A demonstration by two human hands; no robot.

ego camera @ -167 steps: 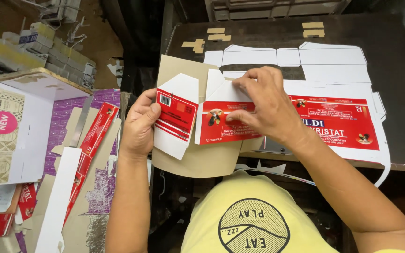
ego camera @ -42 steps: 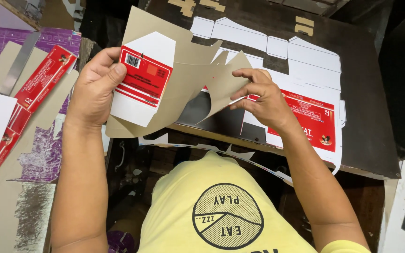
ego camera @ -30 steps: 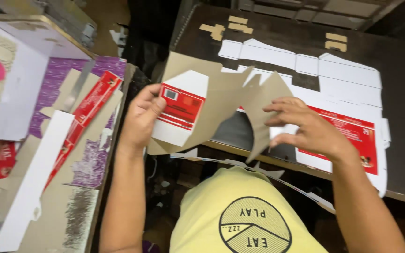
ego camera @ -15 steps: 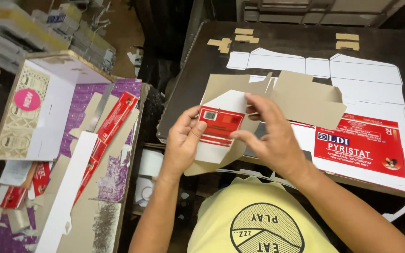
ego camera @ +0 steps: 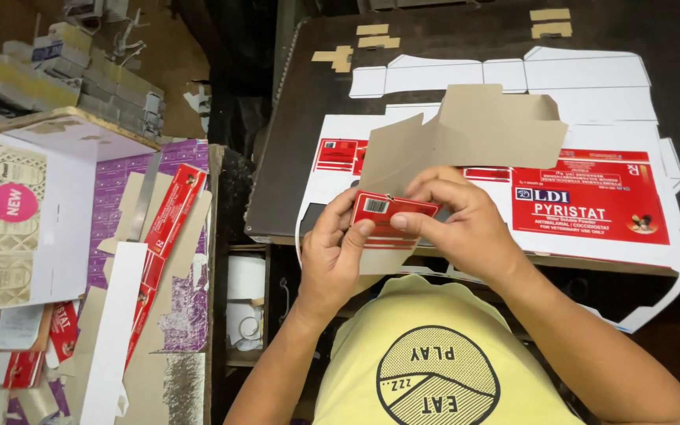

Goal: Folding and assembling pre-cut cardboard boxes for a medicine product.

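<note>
From the head camera, the left hand [ego camera: 338, 256] and right hand [ego camera: 456, 224] are both closed in pinches on a half-folded red and brown carton blank [ego camera: 434, 169], held just above the near edge of the table [ego camera: 285, 157]. Uneven pressure could crease it off the score lines, or let the raised brown flap spring open.

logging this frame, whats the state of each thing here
red and brown die-cut carton blank: partly folded, held off the table
left hand: closed on the blank's red panel
right hand: pinching the same panel
flat red and white printed sheet: unfolded, lying on the dark table
</note>
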